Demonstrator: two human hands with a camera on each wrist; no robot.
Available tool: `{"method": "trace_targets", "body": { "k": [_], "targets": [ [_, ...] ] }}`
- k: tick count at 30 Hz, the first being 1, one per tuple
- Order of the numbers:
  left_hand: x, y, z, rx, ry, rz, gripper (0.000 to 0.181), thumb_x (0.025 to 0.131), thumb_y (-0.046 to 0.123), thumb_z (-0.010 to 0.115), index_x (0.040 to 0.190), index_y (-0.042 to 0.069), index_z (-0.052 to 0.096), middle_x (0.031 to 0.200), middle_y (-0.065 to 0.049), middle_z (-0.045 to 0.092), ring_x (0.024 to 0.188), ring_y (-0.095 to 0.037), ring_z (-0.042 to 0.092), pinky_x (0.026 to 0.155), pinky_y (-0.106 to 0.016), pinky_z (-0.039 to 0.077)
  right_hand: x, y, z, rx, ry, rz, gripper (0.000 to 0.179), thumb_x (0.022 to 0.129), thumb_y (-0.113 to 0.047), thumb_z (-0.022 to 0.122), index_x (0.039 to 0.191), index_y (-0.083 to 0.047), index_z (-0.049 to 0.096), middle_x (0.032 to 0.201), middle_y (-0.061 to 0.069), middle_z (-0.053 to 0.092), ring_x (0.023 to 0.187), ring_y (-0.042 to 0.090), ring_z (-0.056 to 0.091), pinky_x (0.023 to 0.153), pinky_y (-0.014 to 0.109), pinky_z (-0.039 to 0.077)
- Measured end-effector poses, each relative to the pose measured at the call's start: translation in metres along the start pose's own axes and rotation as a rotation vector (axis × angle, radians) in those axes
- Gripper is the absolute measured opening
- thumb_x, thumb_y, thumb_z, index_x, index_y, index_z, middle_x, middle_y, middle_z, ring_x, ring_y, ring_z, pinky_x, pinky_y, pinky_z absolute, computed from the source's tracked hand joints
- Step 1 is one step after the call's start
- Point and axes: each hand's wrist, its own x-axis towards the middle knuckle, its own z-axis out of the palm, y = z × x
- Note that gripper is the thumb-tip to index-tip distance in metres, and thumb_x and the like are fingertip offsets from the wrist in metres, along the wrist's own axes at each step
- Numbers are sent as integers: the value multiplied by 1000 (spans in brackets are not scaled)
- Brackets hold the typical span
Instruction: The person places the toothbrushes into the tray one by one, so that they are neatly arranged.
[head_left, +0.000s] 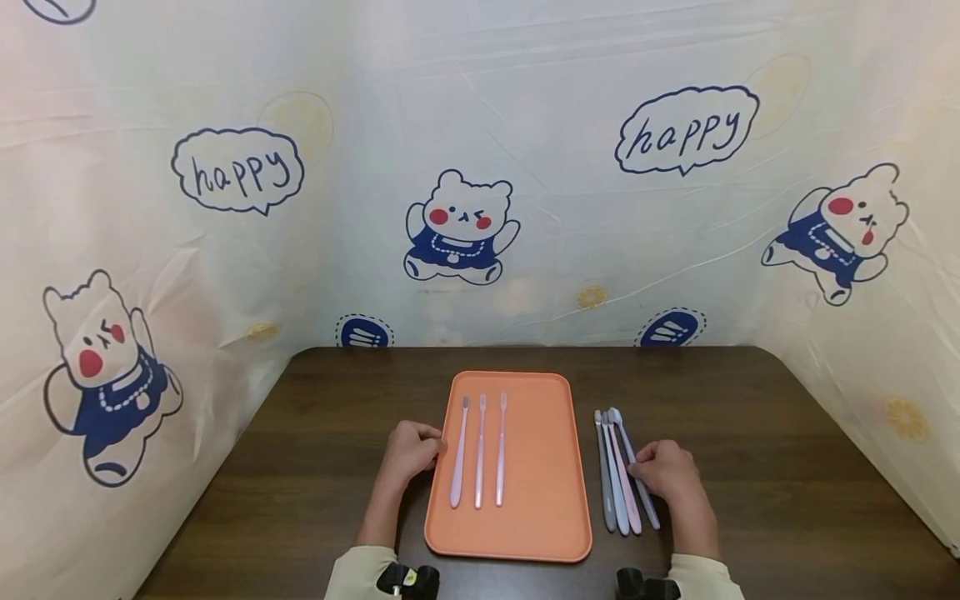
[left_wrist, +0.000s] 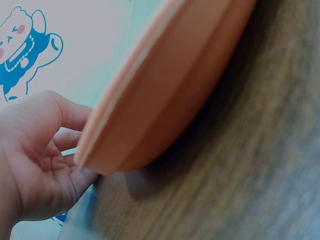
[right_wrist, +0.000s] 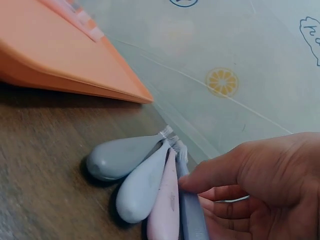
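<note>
My left hand (head_left: 411, 450) holds the left rim of an orange tray (head_left: 540, 467); the left wrist view shows its thumb and fingers at the rim. On the tray's left half, three pale pink toothbrushes (head_left: 480, 467) lie side by side, heads pointing away. Right of the tray, a grey toothbrush (right_wrist: 117, 157), a light blue toothbrush (right_wrist: 142, 187) and a pink toothbrush (right_wrist: 162, 210) lie close together on the table. A blue-grey toothbrush (right_wrist: 192, 210) lies at their right side, and my right hand (head_left: 667, 473) pinches it by the handle.
The dark wooden table (head_left: 765, 467) extends to both sides of the tray. A pale printed curtain (head_left: 570, 250) with bears and lettering stands behind the table and along its sides.
</note>
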Motion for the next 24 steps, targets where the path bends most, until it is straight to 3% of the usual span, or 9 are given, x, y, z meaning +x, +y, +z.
{"method": "trace_targets", "body": {
  "k": [13,24],
  "targets": [
    [-1,-1,0,-11,-10,5,20,84,5,68,99,-5,77,96,-19,75,70,-13,69,61,-30,61,-2,0,4,2,5,51,19,91,-19,69,79,-4,66,76,8,59,70,20,56,56,29,42],
    [-1,0,-1,-6,-12,0,22,84,6,68,101,-5,77,99,-20,75,71,-12,68,62,-30,61,-3,-2,-3,-12,29,10,19,88,-20,70,76,-5,66,73,6,59,70,20,56,57,28,41]
  ]
}}
